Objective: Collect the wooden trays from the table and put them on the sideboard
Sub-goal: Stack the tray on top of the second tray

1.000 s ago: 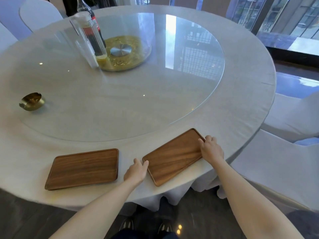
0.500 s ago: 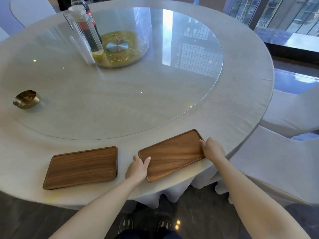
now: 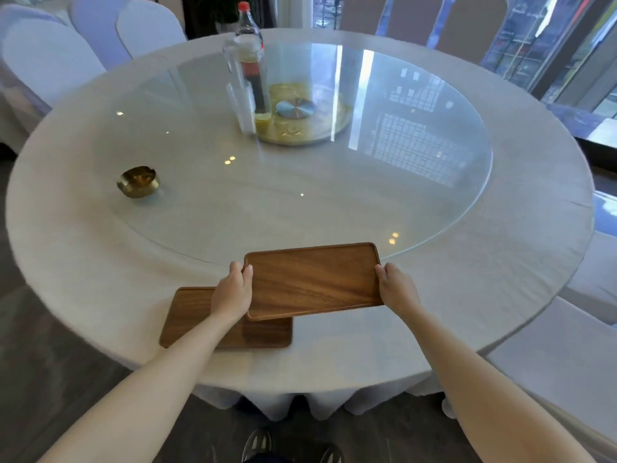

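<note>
Two hands grip one wooden tray (image 3: 314, 279) by its short ends: left hand (image 3: 232, 293), right hand (image 3: 396, 289), overlapping 2nd tray (image 3: 187, 317) lying on tbl (image 3: 500, 279).

1. Right-hand tray (image 3: 314, 280) was flat on the worktop (image 3: 467, 295) at an angle, near the edge; now lifted clear, long side roughly level across the view, its near left corner overlapping the second tray (image 3: 193, 315)
2. Left hand (image 3: 233, 292) was at the tray's near left corner, resting; now clasps its left short end, thumb on top
3. Right hand (image 3: 395, 289) shifted from the far right corner to the right short end, gripping
4. Camera has moved left and back; second tray now sits below the lifted one rather than apart on its left
</note>
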Tool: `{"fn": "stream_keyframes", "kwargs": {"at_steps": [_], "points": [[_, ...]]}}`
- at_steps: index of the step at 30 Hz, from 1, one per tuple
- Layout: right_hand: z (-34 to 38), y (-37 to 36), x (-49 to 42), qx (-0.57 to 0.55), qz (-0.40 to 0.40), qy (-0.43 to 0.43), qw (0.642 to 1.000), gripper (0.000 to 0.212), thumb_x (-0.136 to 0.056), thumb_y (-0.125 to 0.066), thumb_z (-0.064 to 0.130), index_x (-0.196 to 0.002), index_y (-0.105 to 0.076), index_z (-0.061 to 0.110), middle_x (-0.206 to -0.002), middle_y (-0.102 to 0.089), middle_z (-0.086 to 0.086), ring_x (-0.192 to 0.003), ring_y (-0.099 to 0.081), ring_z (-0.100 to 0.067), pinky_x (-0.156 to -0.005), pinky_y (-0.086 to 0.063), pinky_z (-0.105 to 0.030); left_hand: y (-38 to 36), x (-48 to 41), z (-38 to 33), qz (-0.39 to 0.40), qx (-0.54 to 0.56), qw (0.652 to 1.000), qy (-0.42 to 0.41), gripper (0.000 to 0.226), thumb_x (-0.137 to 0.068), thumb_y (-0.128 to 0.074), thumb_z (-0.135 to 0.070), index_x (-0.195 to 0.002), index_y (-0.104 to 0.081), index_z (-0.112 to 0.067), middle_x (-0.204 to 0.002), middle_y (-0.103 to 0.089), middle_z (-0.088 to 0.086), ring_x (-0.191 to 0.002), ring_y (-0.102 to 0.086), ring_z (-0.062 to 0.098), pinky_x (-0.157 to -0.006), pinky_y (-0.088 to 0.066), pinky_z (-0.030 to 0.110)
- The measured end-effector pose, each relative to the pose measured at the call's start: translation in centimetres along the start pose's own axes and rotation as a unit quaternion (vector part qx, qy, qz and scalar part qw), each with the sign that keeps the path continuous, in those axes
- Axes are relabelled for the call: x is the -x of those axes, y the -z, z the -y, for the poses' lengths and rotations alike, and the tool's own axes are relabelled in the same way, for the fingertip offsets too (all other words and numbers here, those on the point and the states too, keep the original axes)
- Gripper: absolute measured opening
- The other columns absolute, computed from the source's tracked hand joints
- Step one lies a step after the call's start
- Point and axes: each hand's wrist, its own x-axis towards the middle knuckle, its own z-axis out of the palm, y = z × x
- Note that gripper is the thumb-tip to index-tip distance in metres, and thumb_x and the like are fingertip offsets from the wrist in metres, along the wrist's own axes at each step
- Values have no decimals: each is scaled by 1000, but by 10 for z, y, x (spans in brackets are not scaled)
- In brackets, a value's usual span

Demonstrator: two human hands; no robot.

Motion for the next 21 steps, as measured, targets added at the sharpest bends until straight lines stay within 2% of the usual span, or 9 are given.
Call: {"fn": "stream_keyframes", "kwargs": {"at_steps": [5, 9, 11, 14, 17, 19, 21], "points": [[54, -48, 18, 4, 37, 33, 999, 34, -99, -27, 30, -81, -45, 7, -102, -64, -23, -98, -58, -38, -81, -44, -39, 48, -23, 60, -19, -24, 999, 18, 29, -99, -25, -29, -84, -36, -7, -78, -51, 14, -85, -56, 37, -67, -34, 35], [80, -84, 29, 19, 67, 45, 997, 31, -100, -26, 30, -83, -42, 9, -105, -64, -22, -101, -58, -37, -75, -38, -34, 67, -35, 103, -3, -58, 997, 43, 34, -99, -22, -32, -90, -42, -6, -80, -53, 12, -82, -55, 35, -67, -37, 35], [87, -98, 35, 24, 73, 38, 996, 32, -100, -26, 29, -79, -40, 9, -105, -64, -23, -101, -58, -37, -73, -35, -32, 69, -38, 119, 12, -71, 996, 53, 35, -99, -21, -33, -87, -40, -7, -76, -52, 10, -78, -55, 34, -66, -39, 36], [90, -116, 41, 49, 78, 29, 995, 38, -100, -26, 28, -66, -35, 15, -107, -63, -24, -101, -58, -37, -76, -40, -35, 67, -39, 137, 40, -82, 994, 58, 33, -99, -20, -33, -86, -38, -9, -70, -47, 6, -72, -52, 28, -64, -40, 36], [86, -129, 48, 75, 85, 18, 993, 42, -100, -26, 26, -59, -24, 22, -99, -63, -21, -96, -58, -37, -76, -40, -35, 63, -41, 150, 65, -87, 993, 53, 32, -99, -20, -32, -89, -39, -8, -72, -49, 7, -72, -51, 28, -64, -39, 36], [83, -134, 51, 81, 93, 5, 992, 42, -100, -25, 25, -58, -22, 22, -82, -59, -15, -83, -52, -32, -74, -40, -35, 59, -45, 156, 79, -82, 992, 51, 35, -99, -20, -31, -100, -44, -5, -74, -50, 8, -75, -51, 29, -65, -38, 35], [81, -136, 54, 91, 99, -5, 991, 42, -100, -25, 25, -58, -21, 21, -82, -59, -15, -79, -46, -27, -70, -36, -32, 55, -48, 161, 90, -76, 992, 46, 39, -99, -21, -30, -112, -45, -2, -80, -54, 12, -78, -53, 31, -67, -39, 35]]}}
